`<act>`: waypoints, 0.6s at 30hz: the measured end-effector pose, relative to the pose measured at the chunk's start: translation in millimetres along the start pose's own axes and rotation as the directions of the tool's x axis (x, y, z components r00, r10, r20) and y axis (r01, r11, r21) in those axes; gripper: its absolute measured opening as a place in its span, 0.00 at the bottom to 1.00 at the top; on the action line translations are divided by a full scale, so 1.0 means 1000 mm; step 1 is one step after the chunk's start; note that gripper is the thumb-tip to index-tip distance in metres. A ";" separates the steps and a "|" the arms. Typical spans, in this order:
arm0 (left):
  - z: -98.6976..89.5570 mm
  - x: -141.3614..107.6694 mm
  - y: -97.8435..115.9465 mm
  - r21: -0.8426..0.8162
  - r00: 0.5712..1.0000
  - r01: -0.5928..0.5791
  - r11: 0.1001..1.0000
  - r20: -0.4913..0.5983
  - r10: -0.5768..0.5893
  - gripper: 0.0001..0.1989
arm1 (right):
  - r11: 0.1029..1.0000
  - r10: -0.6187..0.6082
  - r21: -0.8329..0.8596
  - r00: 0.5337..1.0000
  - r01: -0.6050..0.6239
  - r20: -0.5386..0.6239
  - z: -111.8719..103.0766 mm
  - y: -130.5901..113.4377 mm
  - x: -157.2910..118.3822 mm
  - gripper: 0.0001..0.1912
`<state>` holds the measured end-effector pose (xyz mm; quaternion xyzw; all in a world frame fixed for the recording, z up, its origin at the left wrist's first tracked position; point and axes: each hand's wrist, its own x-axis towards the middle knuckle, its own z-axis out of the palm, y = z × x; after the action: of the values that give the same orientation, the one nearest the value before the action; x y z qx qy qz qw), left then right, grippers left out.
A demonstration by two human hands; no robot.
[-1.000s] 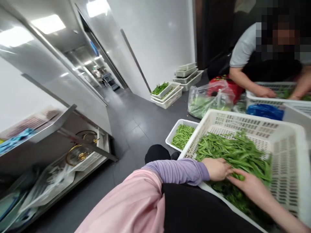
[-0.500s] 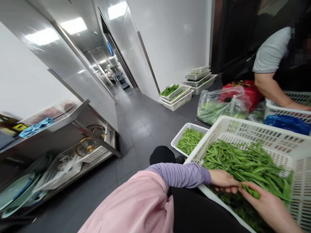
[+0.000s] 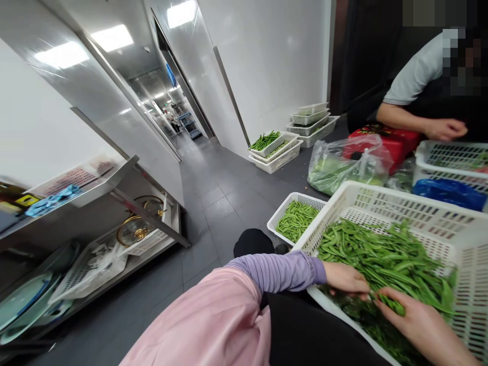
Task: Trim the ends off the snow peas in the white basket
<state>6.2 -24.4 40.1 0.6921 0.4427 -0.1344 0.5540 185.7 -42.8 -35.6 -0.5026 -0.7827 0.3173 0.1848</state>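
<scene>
My right hand (image 3: 414,316) is closed around a few green snow peas (image 3: 392,304), whose ends show between thumb and fingers. Close beside it, my left hand (image 3: 347,279) is pinched shut, with a small pale bit at its fingertips that I cannot make out. A narrow gap separates the two sets of fingertips. Both hands are over the near side of a large white plastic basket (image 3: 423,198). Behind them in the basket lies a heap of snow peas (image 3: 385,254); darker greens (image 3: 366,317) lie under my hands, partly hidden.
A small white basket (image 3: 275,223) of pods stands left of the large one. Beyond are a clear bag of greens (image 3: 335,165), a red container (image 3: 400,145) and a co-worker's hand (image 3: 446,129) above another basket (image 3: 438,152). A metal shelf (image 3: 160,229) stands at left.
My left fingertips have drawn slightly left, away from my right hand, which still holds its snow peas. The co-worker's hand has lifted out of the far basket.
</scene>
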 end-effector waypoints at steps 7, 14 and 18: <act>0.002 0.003 0.001 0.132 0.982 -0.085 0.988 -0.154 0.105 0.05 | 0.999 0.022 0.033 0.999 -0.022 0.026 -0.003 -0.005 -0.002 0.15; 0.009 0.000 -0.011 -0.631 1.000 0.026 0.775 0.015 -0.022 0.10 | 0.995 0.045 0.089 0.999 -0.046 0.016 -0.009 -0.016 -0.003 0.17; 0.020 0.014 -0.015 -0.555 0.993 0.030 0.831 -0.081 -0.090 0.11 | 0.979 0.163 0.118 0.986 -0.164 0.018 -0.011 -0.017 -0.005 0.20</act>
<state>9.4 -35.1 14.1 0.4945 0.5122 0.0180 0.7020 183.4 -49.0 -15.6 -0.5520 -0.7191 0.3796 0.1847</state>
